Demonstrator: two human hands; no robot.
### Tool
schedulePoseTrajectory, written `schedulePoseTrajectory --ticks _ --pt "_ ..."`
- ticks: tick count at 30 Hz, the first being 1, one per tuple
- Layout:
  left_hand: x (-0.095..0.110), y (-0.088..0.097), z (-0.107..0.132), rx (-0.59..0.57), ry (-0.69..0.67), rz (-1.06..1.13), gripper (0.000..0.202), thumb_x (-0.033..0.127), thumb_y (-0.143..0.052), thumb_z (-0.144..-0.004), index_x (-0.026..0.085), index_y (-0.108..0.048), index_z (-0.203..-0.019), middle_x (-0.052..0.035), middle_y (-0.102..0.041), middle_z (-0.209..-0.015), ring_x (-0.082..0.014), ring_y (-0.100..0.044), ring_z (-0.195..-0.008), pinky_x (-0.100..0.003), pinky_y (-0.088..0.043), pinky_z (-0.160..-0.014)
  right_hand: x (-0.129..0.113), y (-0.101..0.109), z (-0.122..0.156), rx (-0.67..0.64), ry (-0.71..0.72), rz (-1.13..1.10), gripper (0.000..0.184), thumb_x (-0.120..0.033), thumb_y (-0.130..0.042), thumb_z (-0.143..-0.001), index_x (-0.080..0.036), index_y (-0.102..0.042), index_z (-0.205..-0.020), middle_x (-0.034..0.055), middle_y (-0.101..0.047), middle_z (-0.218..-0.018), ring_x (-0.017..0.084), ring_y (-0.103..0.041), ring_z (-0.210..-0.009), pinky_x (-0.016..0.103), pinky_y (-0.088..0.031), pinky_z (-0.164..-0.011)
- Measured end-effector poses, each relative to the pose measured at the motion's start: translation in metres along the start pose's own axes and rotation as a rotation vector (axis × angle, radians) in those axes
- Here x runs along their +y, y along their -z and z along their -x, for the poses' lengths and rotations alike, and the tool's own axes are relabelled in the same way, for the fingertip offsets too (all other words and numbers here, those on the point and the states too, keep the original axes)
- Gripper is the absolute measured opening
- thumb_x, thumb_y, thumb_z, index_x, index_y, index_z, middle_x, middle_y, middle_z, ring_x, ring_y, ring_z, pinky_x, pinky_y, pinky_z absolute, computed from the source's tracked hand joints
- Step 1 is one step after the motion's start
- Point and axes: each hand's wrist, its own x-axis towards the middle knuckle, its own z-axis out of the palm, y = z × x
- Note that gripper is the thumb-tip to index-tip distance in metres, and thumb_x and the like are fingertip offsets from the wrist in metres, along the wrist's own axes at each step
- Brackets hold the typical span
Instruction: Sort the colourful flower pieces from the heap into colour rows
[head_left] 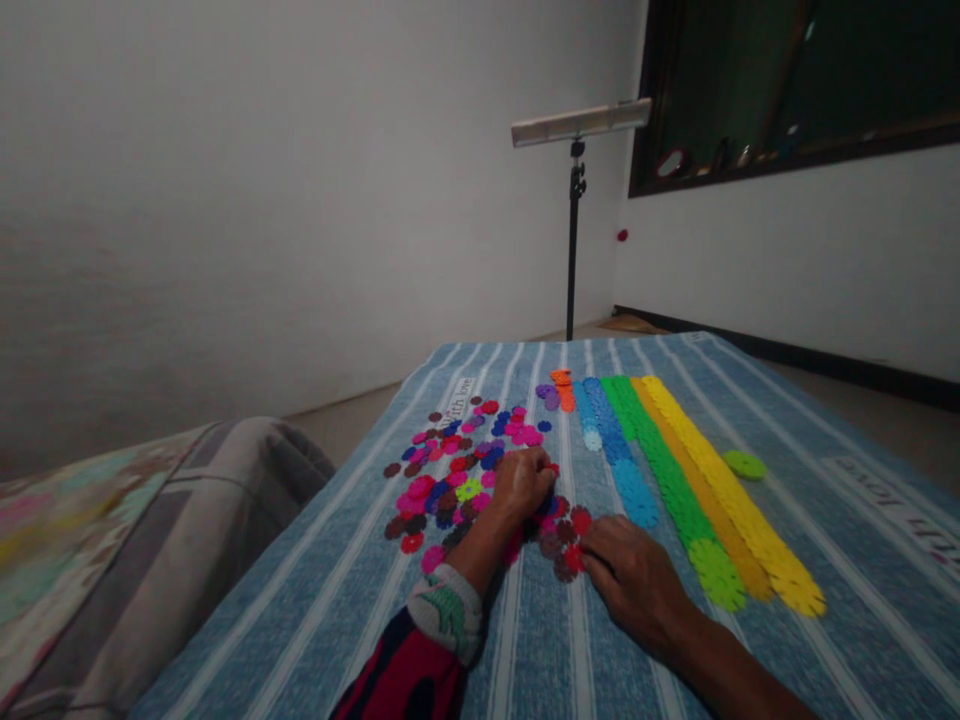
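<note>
A heap of loose flower-shaped plastic discs (457, 460) in pink, red, blue and dark brown lies on a blue striped cloth (525, 640). My left hand (523, 482) rests knuckles-up on the heap's right edge, fingers curled down onto the discs; what they pinch is hidden. My right hand (628, 575) lies just right of it, fingertips pressed on red and brown discs (564, 545). To the right run sorted rows of discs: blue (615, 450), green (667, 480), orange (712, 500) and yellow (742, 500).
A lone green disc (744, 464) lies right of the yellow row. Short orange and purple stacks (559, 392) sit at the rows' far end. A light stand (574, 230) stands beyond the cloth. A grey cushion and patterned fabric (187, 540) lie at left.
</note>
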Motion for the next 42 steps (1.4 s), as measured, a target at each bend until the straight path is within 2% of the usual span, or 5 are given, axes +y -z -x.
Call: schedulePoseTrajectory --ticks 12,18,23,35,42 --pt "0.019 0.004 0.005 -0.124 -0.025 -0.346 0.022 0.024 -0.048 -0.089 0.018 -0.068 -0.094 -0.0112 -0.071 -0.096 -0.0234 -0.065 -0.093 -0.03 -0.044 -0.077 -0.002 0.001 0.001 -0.018 -0.017 -0.01 0.015 -0.012 -0.049 -0.091 -0.021 -0.058 -0.085 0.0034 -0.062 -0.083 0.021 -0.055 -0.078 0.033 -0.04 -0.071" --pt "0.029 -0.007 -0.001 -0.197 -0.063 -0.417 0.025 0.021 -0.044 -0.09 0.017 -0.068 -0.099 -0.0158 -0.07 -0.103 -0.0258 -0.066 -0.1 -0.033 -0.048 -0.081 0.002 -0.001 0.004 -0.01 0.003 -0.04 0.016 -0.015 -0.048 -0.093 -0.023 -0.059 -0.087 0.0032 -0.063 -0.084 0.021 -0.057 -0.079 0.034 -0.041 -0.071" --pt "0.037 -0.018 -0.007 -0.249 -0.196 -0.429 0.025 0.009 -0.05 -0.083 0.009 -0.068 -0.102 -0.0217 -0.068 -0.106 -0.0305 -0.065 -0.103 -0.036 -0.051 -0.083 0.003 -0.003 0.006 0.025 0.017 -0.035 0.016 -0.016 -0.047 -0.093 -0.023 -0.059 -0.085 0.0029 -0.062 -0.082 0.02 -0.057 -0.077 0.033 -0.042 -0.07" --pt "0.043 -0.029 -0.007 -0.242 -0.243 -0.436 0.03 0.004 -0.041 -0.086 0.007 -0.066 -0.104 -0.0196 -0.065 -0.104 -0.0267 -0.062 -0.105 -0.033 -0.052 -0.084 0.003 -0.002 0.006 0.003 0.015 -0.036 0.016 -0.015 -0.047 -0.093 -0.022 -0.057 -0.083 0.0035 -0.062 -0.081 0.021 -0.056 -0.076 0.035 -0.042 -0.071" --pt "0.036 -0.028 -0.007 -0.225 -0.209 -0.393 0.024 0.008 -0.049 -0.084 0.01 -0.066 -0.101 -0.0173 -0.064 -0.105 -0.0247 -0.064 -0.099 -0.032 -0.052 -0.083 0.003 -0.001 0.007 -0.012 0.011 -0.026 0.016 -0.014 -0.048 -0.092 -0.021 -0.057 -0.082 0.0039 -0.061 -0.081 0.022 -0.056 -0.077 0.035 -0.042 -0.07"
